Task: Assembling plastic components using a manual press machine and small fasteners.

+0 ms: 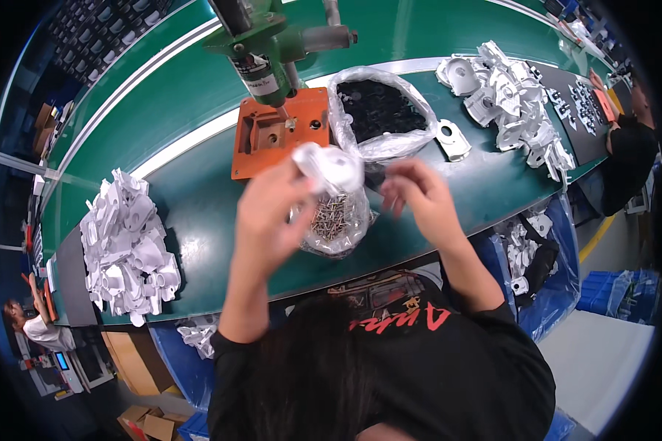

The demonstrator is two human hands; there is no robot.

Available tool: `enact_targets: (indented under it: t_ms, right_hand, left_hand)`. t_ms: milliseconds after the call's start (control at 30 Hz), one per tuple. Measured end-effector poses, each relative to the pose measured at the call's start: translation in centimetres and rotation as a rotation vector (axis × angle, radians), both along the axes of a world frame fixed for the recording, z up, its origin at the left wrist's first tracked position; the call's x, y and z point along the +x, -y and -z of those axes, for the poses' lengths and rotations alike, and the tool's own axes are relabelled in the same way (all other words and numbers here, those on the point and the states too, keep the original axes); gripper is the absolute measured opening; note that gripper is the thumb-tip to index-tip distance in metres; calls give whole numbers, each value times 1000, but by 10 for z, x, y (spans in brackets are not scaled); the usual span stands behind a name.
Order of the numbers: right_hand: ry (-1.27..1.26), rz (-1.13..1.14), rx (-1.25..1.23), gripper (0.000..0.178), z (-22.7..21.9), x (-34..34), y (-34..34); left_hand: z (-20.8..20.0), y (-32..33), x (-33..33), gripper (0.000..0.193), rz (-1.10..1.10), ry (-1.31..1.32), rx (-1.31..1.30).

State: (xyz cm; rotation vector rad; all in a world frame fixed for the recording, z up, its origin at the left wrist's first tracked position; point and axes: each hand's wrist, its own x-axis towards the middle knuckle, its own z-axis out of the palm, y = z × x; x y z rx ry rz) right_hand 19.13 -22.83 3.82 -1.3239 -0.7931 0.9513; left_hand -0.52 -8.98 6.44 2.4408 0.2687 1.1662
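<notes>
A white moulded plastic part [332, 169], blurred by motion, is in my left hand [268, 217], whose fingers close on its left side. It hangs over the far end of a clear plastic bag [336, 246] of small screws [331, 218]. To the right of that bag is my right hand [425, 200], its fingers curled in and somewhat smeared; whatever may be between the fingertips is hidden. Beyond both hands, a larger clear bag [390, 149] holds many small black parts [379, 109]. An orange fixture [244, 163] lies beyond my left hand, under a green press [266, 77].
Heaps of white plastic parts lie left [129, 246] and right [504, 99] on the green bench [206, 176]. One loose white part [452, 141] lies beside the black-parts bag. A blue lined bin [563, 272] stands below the edge. Other people work at both sides.
</notes>
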Motion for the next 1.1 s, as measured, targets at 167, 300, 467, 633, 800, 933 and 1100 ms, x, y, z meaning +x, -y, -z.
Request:
enact_targets:
  t_ms: [167, 300, 467, 633, 800, 933, 1100]
  right_hand:
    - [877, 274, 88, 16, 27, 64, -57]
    - [1228, 225, -78, 19, 37, 79, -95]
    - [1405, 118, -223, 17, 50, 78, -128]
    - [1319, 76, -320, 13, 45, 78, -133]
    - [1243, 58, -297, 16, 44, 86, -136]
    - [1096, 185, -330, 17, 36, 82, -129]
    - [841, 209, -99, 14, 18, 68, -135]
  left_hand:
    - [8, -53, -3, 20, -192, -222, 5]
    - [12, -72, 4, 16, -301, -403, -57]
    - [26, -86, -3, 15, -339, -312, -39]
    - [35, -92, 5, 16, -294, -297, 51]
    - [28, -92, 6, 13, -210, -308, -98]
    - [31, -97, 5, 12, -145, -225, -22]
    - [34, -100, -5, 11, -127, -318, -49]
